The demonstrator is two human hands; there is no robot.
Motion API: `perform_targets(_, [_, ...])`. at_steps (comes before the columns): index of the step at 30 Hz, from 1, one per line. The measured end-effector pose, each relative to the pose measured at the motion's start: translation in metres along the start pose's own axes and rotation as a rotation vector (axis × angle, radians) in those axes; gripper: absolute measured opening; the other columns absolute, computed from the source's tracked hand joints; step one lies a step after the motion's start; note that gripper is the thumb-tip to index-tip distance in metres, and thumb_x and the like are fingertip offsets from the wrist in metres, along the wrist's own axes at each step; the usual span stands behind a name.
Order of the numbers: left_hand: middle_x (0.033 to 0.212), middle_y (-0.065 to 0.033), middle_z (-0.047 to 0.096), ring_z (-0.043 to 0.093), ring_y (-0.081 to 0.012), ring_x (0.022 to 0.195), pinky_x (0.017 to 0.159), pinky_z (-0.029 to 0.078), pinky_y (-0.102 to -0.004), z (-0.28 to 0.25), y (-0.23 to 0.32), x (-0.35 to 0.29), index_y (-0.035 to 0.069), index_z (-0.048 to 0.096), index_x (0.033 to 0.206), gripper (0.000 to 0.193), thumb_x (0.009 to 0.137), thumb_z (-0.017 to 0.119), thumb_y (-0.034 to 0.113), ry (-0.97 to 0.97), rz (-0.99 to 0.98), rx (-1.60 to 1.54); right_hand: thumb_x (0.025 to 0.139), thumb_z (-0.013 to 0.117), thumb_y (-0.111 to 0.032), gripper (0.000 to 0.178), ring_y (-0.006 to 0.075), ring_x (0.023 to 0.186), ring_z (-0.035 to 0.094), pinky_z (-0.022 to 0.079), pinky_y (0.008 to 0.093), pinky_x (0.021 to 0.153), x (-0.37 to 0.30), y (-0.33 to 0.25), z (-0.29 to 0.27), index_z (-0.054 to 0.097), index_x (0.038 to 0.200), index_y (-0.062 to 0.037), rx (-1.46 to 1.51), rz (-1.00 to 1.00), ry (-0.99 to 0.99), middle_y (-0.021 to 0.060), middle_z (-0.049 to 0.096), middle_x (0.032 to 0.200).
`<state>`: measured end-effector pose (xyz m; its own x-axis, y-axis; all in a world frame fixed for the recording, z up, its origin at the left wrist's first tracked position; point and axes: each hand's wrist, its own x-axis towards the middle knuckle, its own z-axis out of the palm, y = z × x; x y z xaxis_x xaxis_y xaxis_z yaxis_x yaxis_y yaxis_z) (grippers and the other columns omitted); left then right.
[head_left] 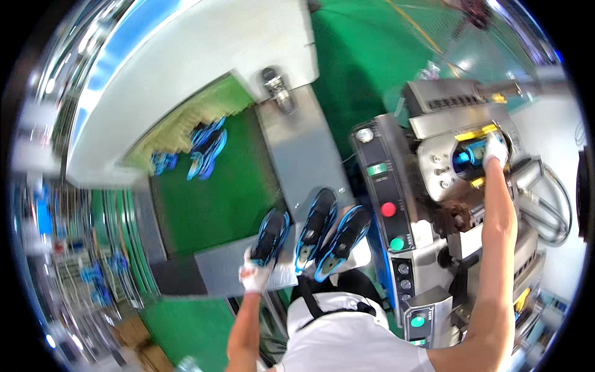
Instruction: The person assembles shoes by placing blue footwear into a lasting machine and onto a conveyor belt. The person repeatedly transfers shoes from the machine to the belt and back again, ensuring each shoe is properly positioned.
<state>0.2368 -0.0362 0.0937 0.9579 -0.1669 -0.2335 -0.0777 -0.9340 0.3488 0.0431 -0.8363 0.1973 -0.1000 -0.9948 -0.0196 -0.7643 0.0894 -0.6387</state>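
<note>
My left hand (255, 273), in a white glove, grips the heel end of a black shoe with blue edging (271, 235). That shoe is over the front part of the metal ledge, its toe pointing away from me. Just right of it lie two similar black and blue shoes, a nearer-middle shoe (317, 226) and a right-hand shoe (345, 242), side by side. My right arm stretches far to the right, where my gloved right hand (494, 150) reaches into the round opening of a machine (437, 164). It touches a bright blue piece (474, 154) there; its fingers are too blurred to make out.
On the left, a green conveyor belt (214, 211) carries more blue and black shoes (207, 146) out from under a fringed curtain (167, 130) of a white housing (217, 43). A control panel (383, 186) with red and green buttons stands between ledge and machine. Hoses (561, 211) hang at far right.
</note>
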Motion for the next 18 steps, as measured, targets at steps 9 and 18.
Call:
perform_targets(9, [0.110,-0.0119,0.074,0.072,-0.0310,0.100,0.089,0.055,-0.0402,-0.022,-0.002,0.002,0.006,0.058,0.127,0.071,0.072,0.084,0.043,-0.139,0.024,-0.141,0.098,0.065,-0.041,0.078,0.0333,0.140,0.046,0.037,0.0415,0.115,-0.316,-0.079,-0.077,0.036,0.153,0.0045,0.082,-0.614,0.023,0.0254,0.043,0.154])
perform_targets(18, [0.116,-0.0164,0.070,0.068,-0.0321,0.109,0.095,0.053,-0.0395,-0.002,-0.036,0.012,0.004,0.056,0.130,0.067,0.074,0.085,0.024,-0.163,0.213,-0.505,0.083,0.072,-0.050,0.103,0.0452,0.153,0.017,0.015,0.0549,0.123,-0.479,0.071,0.010,0.025,0.159,0.0021,-0.961,-0.620,-0.316,0.0295,0.017,0.165])
